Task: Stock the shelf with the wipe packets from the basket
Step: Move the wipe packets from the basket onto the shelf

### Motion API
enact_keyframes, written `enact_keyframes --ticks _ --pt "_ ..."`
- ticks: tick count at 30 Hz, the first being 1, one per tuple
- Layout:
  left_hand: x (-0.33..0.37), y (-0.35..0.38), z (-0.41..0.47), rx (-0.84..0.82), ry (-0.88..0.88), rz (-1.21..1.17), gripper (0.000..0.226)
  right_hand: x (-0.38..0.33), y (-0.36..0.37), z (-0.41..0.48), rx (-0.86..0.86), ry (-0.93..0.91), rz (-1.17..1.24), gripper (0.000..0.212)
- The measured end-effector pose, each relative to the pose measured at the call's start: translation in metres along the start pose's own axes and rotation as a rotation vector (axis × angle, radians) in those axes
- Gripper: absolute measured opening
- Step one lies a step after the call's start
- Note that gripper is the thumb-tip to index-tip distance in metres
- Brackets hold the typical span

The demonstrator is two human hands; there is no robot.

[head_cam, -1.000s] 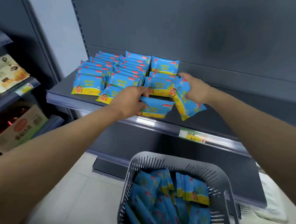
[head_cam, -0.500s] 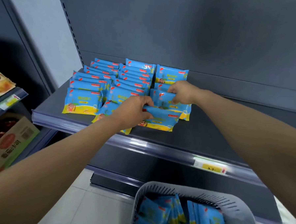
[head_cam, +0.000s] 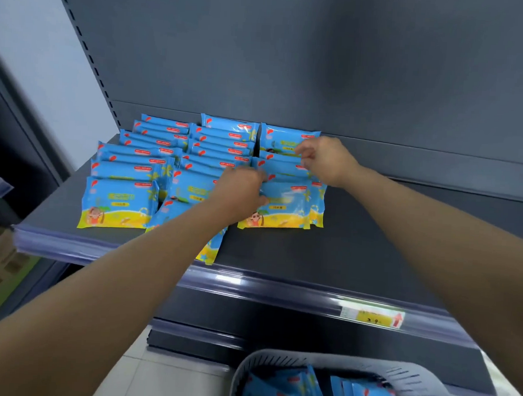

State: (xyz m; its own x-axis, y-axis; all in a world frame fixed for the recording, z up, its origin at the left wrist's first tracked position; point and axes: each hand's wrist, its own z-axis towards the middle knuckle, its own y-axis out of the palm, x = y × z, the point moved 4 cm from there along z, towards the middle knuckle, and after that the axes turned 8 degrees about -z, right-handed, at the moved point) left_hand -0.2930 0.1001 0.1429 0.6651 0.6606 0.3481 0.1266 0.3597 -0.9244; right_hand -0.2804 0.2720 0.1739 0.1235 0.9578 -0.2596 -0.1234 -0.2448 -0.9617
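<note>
Blue and yellow wipe packets [head_cam: 117, 202] stand in overlapping rows on the dark grey shelf [head_cam: 388, 234], in three columns at its left. My left hand [head_cam: 239, 190] grips the left edge of the front packet [head_cam: 283, 211] of the right column. Farther back, my right hand [head_cam: 326, 158] pinches the top edge of a packet [head_cam: 283, 168] in the same column. One packet [head_cam: 209, 252] lies loose at the shelf's front, partly under my left forearm. The grey basket [head_cam: 420, 378] at the bottom edge holds several more packets [head_cam: 277, 392].
A yellow price label [head_cam: 372, 317] sits on the shelf's front rail. The shelf's right half is bare. A neighbouring rack with cardboard boxes [head_cam: 1, 278] stands at the left. Pale floor tiles [head_cam: 160, 374] show below the shelf.
Both hands have pushed their packets back into the right column. My right hand has moved back toward the rear packets. The view has come closer, and the basket has slid down in frame.
</note>
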Motion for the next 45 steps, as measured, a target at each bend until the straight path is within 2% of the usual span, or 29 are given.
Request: enact_keyframes --ticks 4,9,15,20,24,28,32,38,45 --pt "0.004 0.008 0.013 -0.01 0.002 0.099 0.047 -0.002 -0.015 -0.019 0.163 0.056 0.014 0.031" --pt "0.01 0.013 0.007 -0.028 0.014 0.235 0.064 -0.011 -0.024 -0.05 0.242 -0.002 -0.054 0.031" --pt "0.028 0.004 -0.016 0.023 0.035 0.249 0.064 -0.025 -0.036 -0.089 0.305 -0.103 -0.241 0.035" --pt "0.055 -0.036 -0.044 0.235 0.11 0.142 0.058 -0.034 -0.056 -0.127 0.397 -0.169 -0.352 0.035" --pt "0.094 -0.07 -0.079 0.424 0.215 0.094 0.051 -0.046 -0.081 -0.164 0.49 -0.217 -0.351 0.036" --pt "0.138 -0.091 -0.116 0.534 0.347 0.108 0.047 -0.053 -0.105 -0.207 0.586 -0.249 -0.333 0.035" --pt "0.174 -0.102 -0.15 0.602 0.401 0.119 0.047 -0.051 -0.117 -0.248 0.654 -0.284 -0.355 0.033" --pt "0.205 -0.081 -0.198 0.552 0.408 0.142 0.046 -0.037 -0.107 -0.305 0.683 -0.325 -0.316 0.04" --pt "0.203 -0.004 -0.237 0.338 0.346 0.114 0.045 -0.012 -0.029 -0.349 0.465 -0.343 -0.27 0.037"
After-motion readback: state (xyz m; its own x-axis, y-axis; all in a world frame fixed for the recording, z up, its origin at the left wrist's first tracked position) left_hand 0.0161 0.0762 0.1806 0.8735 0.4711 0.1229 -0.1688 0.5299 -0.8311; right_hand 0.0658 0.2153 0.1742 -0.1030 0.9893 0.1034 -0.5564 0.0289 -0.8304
